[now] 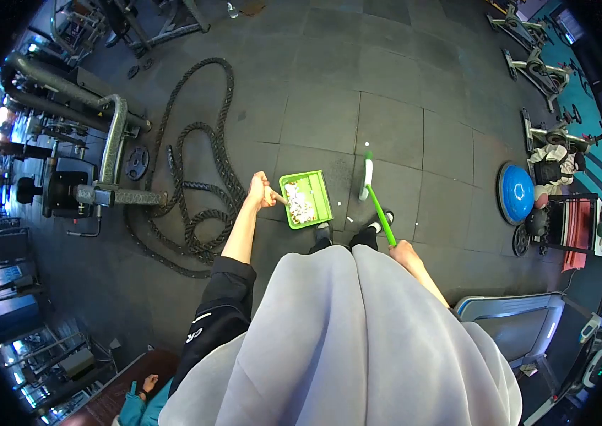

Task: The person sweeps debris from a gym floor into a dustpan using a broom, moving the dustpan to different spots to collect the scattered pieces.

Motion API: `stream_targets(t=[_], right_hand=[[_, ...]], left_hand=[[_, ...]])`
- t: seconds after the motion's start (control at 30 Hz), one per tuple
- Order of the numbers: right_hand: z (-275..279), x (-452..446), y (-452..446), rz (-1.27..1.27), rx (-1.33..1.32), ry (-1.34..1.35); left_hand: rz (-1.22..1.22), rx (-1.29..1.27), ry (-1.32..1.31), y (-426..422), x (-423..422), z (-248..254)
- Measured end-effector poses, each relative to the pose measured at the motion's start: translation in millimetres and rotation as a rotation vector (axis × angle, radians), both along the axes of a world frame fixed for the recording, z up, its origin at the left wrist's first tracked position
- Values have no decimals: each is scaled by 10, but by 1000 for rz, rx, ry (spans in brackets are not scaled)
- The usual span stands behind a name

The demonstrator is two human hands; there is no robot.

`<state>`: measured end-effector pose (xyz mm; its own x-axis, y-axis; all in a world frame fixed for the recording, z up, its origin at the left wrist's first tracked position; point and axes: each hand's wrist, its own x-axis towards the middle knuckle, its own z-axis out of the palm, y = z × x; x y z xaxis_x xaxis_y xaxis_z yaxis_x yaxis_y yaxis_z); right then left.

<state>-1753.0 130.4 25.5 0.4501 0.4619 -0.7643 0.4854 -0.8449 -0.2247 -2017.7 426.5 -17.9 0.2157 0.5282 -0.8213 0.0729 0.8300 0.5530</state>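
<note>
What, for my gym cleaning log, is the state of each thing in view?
Green dustpan: partly filled with white bits
Broom: gripped in right hand
Left hand: curled, at the dustpan's edge
Stray bits: scattered on the floor
Black rope: loosely looped
Treadmill console: lit green

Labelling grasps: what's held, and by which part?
Right hand holds the brush by the end of its green handle. Left hand is at the left edge of the dustpan; grip unclear.

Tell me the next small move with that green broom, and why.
Probably a short sweep of the broom toward the dustpan: a few white bits lie on the floor between them, the right hand grips the broom, and the left hand holds the dustpan.
</note>
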Motion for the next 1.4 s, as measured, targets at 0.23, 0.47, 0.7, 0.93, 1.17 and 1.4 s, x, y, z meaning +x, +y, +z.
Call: stream_targets(t=[0.23,0.47,0.7,0.93,1.17,1.4], right_hand=[[-806,-119,-99,-103,-104,128],[-540,-110,-197,-88,21,266],[67,-17,-311,-69,103,262],[101,-34,-330,3,-34,2],[-496,-1,-500,-123,-46,-53],[-473,4,-338,-183,-130,71]], left_hand=[[42,42,31,-131,240,-200],[48,58,71,-129,253,-224],[66,57,92,-133,175,-181],[52,68,31,-147,228,-306],[87,74,32,-129,245,-284],[88,28,-5,-109,264,-268]])
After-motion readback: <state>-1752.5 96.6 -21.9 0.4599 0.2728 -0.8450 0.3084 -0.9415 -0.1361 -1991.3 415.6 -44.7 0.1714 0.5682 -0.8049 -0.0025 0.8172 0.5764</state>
